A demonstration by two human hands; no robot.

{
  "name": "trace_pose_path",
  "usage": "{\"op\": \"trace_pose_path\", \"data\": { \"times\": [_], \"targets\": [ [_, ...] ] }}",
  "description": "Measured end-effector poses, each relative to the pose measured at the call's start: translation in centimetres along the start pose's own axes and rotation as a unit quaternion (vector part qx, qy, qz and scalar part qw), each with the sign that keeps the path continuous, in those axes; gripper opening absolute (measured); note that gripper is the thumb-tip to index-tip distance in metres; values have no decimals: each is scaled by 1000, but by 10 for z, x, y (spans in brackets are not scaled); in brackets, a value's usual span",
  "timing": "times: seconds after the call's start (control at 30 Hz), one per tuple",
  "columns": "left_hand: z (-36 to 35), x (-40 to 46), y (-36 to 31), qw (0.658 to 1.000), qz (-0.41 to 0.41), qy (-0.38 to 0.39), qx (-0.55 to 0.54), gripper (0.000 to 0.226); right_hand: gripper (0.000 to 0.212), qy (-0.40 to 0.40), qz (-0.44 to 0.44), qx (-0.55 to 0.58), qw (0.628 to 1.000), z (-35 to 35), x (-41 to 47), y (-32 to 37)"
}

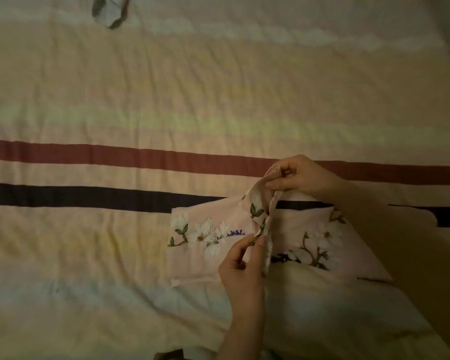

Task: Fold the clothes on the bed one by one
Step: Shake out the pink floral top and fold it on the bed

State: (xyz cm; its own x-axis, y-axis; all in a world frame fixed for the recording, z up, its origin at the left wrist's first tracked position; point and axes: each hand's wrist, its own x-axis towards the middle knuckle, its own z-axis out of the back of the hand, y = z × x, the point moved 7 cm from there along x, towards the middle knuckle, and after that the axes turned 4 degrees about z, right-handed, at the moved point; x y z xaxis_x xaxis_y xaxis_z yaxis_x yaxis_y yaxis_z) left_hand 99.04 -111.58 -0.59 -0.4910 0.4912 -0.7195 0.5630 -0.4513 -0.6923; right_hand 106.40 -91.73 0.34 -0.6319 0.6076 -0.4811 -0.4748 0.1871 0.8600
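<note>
Fabric printed with white flowers and green leaves on a pale pink ground, a garment [213, 229], lies spread on the bed [115, 100], and this floral garment serves as the landmark for all else. Its flat part rests on the bedsheet, crossing the dark navy stripe [89, 197] that runs across the sheet. A narrow strip of the same cloth rises from the garment's middle, lifted clear of the flat part.

Above the garment's far edge, the right hand [299, 178] has its fingers curled and pinches the upper end of that raised strip between thumb and fingers. Its forearm runs over the garment's right portion and hides part of it. At the garment's near edge, the left hand [242, 268] pinches the lower end of the strip, thumb and forefinger closed on the cloth, the other fingers curled. The strip hangs taut-ish between the two hands, slightly twisted.

Just beyond the garment, on the far side of the navy stripe, a red-brown stripe [115, 157] runs parallel to it. Well away from the garment, at the far edge of the bed and off to the left, lies a small grey piece of cloth [109, 11], partly cut off by the frame.
</note>
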Motion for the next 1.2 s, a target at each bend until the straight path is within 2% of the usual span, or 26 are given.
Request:
{"op": "trace_pose_path", "data": {
  "times": [0.33,0.53,0.7,0.87,1.1,1.2],
  "targets": [
    [-98,-34,60,990,28,104,87,18,11,-101,-42,19,994,98,-85,-77],
    [-147,-52,87,979,42,171,108,24,13,-166,-69,81,980,141,-129,-115],
    [-186,-62,120,969,55,212,117,29,40,-229,-78,128,962,174,-163,-145],
    [-221,-65,153,953,75,256,146,31,21,-273,-101,90,953,203,-189,-176],
    [-245,-61,176,928,43,282,238,43,36,-255,-150,35,955,221,-203,-208],
    [-249,-65,179,906,44,310,284,46,34,-266,-163,20,950,223,-206,-212]
  ]
}}
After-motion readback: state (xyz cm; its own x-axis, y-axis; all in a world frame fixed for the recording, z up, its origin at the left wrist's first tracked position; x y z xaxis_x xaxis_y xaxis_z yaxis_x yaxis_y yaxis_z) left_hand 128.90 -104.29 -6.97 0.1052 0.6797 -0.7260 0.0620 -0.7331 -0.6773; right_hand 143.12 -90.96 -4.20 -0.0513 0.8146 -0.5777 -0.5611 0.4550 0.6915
